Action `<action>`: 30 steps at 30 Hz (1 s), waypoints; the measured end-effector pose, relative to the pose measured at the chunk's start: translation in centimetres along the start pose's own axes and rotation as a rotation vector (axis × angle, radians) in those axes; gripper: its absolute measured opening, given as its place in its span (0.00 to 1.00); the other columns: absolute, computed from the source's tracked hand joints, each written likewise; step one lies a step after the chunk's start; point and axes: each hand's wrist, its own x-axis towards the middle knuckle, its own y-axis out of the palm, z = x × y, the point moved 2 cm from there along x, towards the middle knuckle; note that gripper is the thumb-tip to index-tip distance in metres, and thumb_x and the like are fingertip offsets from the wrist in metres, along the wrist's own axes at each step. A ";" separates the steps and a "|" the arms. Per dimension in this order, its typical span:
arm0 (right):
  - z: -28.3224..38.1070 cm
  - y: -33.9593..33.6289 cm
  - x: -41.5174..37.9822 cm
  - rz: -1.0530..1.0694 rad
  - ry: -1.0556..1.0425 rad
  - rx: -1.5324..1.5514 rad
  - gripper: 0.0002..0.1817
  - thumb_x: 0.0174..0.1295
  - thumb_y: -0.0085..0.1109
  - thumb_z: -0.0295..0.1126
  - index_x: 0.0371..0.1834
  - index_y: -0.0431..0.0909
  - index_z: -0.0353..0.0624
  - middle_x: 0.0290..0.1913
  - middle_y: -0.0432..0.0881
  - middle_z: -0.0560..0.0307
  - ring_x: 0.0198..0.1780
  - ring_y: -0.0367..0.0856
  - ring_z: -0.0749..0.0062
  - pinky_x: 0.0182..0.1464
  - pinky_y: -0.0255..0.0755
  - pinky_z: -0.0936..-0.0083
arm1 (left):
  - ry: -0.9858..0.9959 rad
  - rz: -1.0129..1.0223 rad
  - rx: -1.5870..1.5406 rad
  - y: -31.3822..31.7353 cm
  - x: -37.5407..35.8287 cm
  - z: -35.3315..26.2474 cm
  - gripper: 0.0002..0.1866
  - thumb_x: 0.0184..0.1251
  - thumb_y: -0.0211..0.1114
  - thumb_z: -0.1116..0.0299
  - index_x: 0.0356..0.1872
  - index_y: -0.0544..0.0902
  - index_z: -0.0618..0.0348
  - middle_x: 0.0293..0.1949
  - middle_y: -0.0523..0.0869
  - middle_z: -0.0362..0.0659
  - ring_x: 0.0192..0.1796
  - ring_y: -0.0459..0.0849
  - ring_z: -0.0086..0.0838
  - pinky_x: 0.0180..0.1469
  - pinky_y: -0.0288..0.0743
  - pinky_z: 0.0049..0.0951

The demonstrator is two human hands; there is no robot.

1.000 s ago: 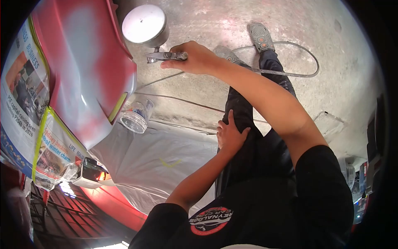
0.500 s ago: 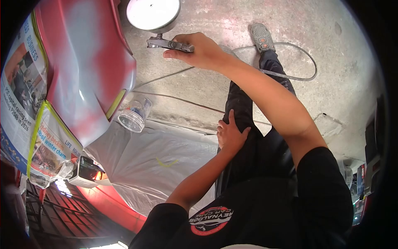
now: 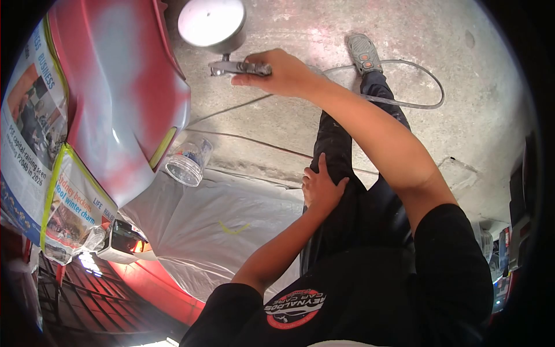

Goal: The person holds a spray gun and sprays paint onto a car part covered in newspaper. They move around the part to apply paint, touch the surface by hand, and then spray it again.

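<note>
My right hand (image 3: 281,70) is closed around a metal spray gun (image 3: 241,67), which has a round cup (image 3: 213,26) on top, its upper face bright white. Left of the gun, and apart from it, is a curved car body panel (image 3: 124,87), red with patches of grey-white coating. Newspaper (image 3: 32,136) edged with yellow-green tape borders the panel. Resting on my dark trouser leg near the knee, my left hand (image 3: 322,188) has its fingers spread and holds nothing.
A thin hose (image 3: 436,87) loops across the concrete floor (image 3: 277,124) past my shoe (image 3: 364,53). A clear plastic jar (image 3: 186,165) lies beside the panel's lower edge. Translucent plastic sheeting (image 3: 231,217) spreads below it, near a red curved surface (image 3: 156,286).
The spray gun has shifted slightly right and down, and its cup has tilted a little. My left hand has stayed on my leg.
</note>
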 end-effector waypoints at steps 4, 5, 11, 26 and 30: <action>0.4 -0.7 1.3 -0.065 0.003 0.056 0.31 0.59 0.71 0.64 0.46 0.89 0.45 0.28 0.85 0.50 0.30 0.82 0.61 0.37 0.73 0.65 | -0.002 0.005 0.007 -0.3 0.1 -0.2 0.54 0.58 0.75 0.41 0.82 0.54 0.42 0.61 0.69 0.65 0.59 0.77 0.61 0.62 0.74 0.53; 0.5 -0.9 1.4 -0.083 -0.007 0.058 0.31 0.59 0.71 0.64 0.46 0.89 0.45 0.27 0.85 0.50 0.30 0.81 0.61 0.37 0.73 0.65 | -0.002 0.006 0.011 -0.4 0.1 -0.2 0.54 0.58 0.75 0.41 0.82 0.54 0.42 0.61 0.69 0.65 0.59 0.77 0.60 0.62 0.74 0.52; 1.2 -2.1 1.1 -0.107 -0.026 0.054 0.30 0.59 0.71 0.63 0.44 0.89 0.45 0.25 0.82 0.52 0.28 0.78 0.65 0.35 0.70 0.66 | 0.005 -0.004 0.026 -0.7 0.3 -0.3 0.55 0.58 0.74 0.41 0.82 0.54 0.43 0.61 0.69 0.66 0.60 0.77 0.60 0.62 0.75 0.52; 1.1 -2.8 0.2 0.079 0.032 0.018 0.39 0.56 0.67 0.70 0.45 0.88 0.39 0.33 0.86 0.43 0.40 0.87 0.49 0.45 0.78 0.60 | 0.005 0.009 0.039 -1.5 0.4 -0.7 0.54 0.58 0.74 0.41 0.81 0.54 0.44 0.60 0.69 0.65 0.59 0.77 0.60 0.62 0.74 0.52; 1.6 -3.6 0.2 0.056 0.055 0.056 0.38 0.58 0.68 0.68 0.46 0.88 0.39 0.31 0.86 0.45 0.37 0.85 0.52 0.44 0.77 0.61 | 0.007 0.003 0.051 -1.3 0.6 -0.6 0.54 0.58 0.74 0.41 0.81 0.54 0.44 0.60 0.69 0.65 0.58 0.77 0.60 0.62 0.74 0.52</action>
